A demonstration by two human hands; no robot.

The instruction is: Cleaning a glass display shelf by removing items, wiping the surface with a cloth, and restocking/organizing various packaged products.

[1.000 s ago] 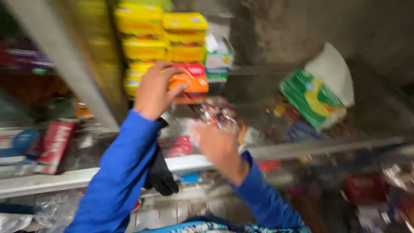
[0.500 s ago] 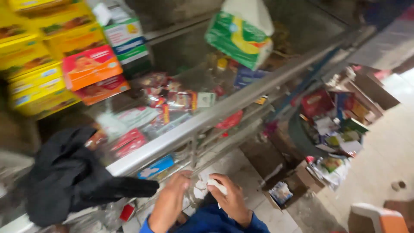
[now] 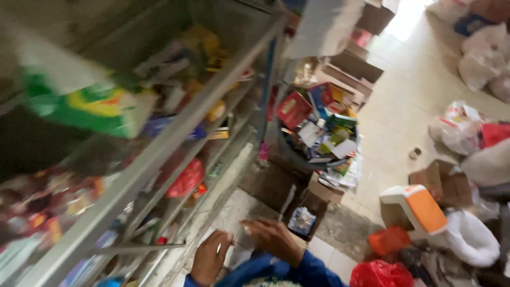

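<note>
Both hands sit low, near each other — the left hand point(image 3: 209, 259) curled, the right hand point(image 3: 273, 240) spread flat, holding nothing. A green and yellow bag point(image 3: 87, 106) lies on the metal shelf point(image 3: 175, 135) — a bin of colourful boxes point(image 3: 319, 135) stands beside.

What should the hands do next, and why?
Probably reach the right hand a little forward to the small open box on the floor. Both hands look empty, the left hand is low beside it, and that box lies nearest.

Shelves point(image 3: 159, 154) stand left, a tub point(image 3: 297, 157) (full of packets) right, both hands point(image 3: 241, 250) below between.
</note>
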